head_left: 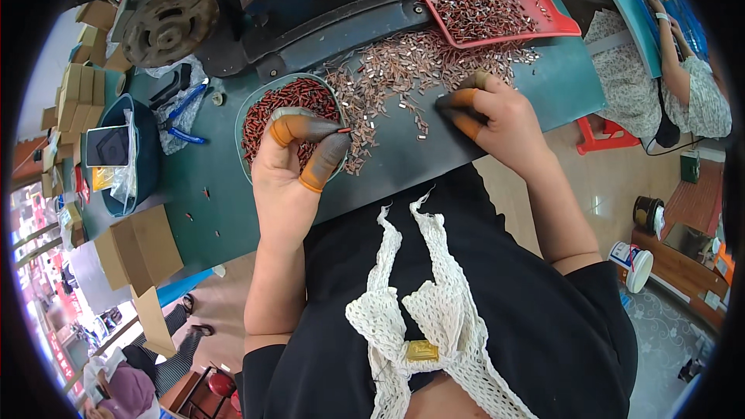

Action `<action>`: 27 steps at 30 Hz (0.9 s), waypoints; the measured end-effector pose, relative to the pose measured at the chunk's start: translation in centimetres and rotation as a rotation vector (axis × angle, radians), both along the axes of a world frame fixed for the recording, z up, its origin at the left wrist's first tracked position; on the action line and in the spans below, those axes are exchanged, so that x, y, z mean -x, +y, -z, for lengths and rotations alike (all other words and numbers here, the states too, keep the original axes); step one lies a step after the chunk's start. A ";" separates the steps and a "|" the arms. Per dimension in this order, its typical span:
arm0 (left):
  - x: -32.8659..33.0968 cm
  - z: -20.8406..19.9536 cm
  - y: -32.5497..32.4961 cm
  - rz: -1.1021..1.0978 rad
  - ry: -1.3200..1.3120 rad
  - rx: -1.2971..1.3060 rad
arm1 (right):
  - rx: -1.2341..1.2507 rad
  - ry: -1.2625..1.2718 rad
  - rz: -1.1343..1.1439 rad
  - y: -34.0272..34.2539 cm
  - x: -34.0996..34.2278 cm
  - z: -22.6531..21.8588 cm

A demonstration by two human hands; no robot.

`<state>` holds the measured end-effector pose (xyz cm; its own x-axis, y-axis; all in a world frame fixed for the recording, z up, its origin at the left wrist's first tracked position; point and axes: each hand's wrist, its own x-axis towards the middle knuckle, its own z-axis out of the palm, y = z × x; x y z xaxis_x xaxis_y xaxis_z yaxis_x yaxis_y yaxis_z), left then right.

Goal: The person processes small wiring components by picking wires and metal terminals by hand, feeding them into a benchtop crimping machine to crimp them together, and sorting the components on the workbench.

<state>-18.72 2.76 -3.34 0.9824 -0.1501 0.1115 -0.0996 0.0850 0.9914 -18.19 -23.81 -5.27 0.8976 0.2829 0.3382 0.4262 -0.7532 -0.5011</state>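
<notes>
Left hand (299,157) pinches tiny red part (344,130) | right hand (497,112) fingertips smudged, unclear

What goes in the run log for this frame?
left hand: pinches small red part over dish | right hand: fingertips on loose metal pieces | red tray: partly filled

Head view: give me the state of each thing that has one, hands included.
Left hand: orange finger cots on, pinching one small red part over the bowl.
Right hand: cots on, fingertips pressed on the green table.
Round bowl: heaped with red parts.
Red tray: partly filled with metal pieces.
Loose metal pieces: scattered on the table.
Blue-handled pliers: lying unused.
</notes>
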 end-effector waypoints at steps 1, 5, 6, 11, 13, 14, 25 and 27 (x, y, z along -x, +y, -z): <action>0.1 0.0 0.0 0.000 0.002 0.002 | -0.088 0.067 0.027 -0.1 0.5 -0.1; 0.3 -0.1 -0.4 -0.011 0.028 0.028 | -0.180 0.163 0.123 -0.7 1.2 0.2; 0.2 -0.1 -0.6 -0.015 0.035 0.051 | -0.180 0.162 0.125 -0.5 1.2 0.3; 0.3 -0.1 -0.8 0.026 0.019 0.010 | -0.115 0.036 0.091 0.6 0.6 1.1; 0.6 -0.1 -0.8 0.019 0.028 -0.008 | -0.061 -0.006 0.073 0.8 0.5 1.2; 0.7 -0.1 -0.8 0.026 0.037 0.008 | -0.003 -0.047 0.060 0.9 0.4 1.2; 0.0 0.0 -2.3 0.029 0.032 -0.029 | -0.217 0.181 0.056 -1.8 -0.9 -0.3; 0.7 -0.2 -2.6 -0.023 -0.001 -0.083 | -0.205 0.163 -0.035 -1.6 -1.1 -0.8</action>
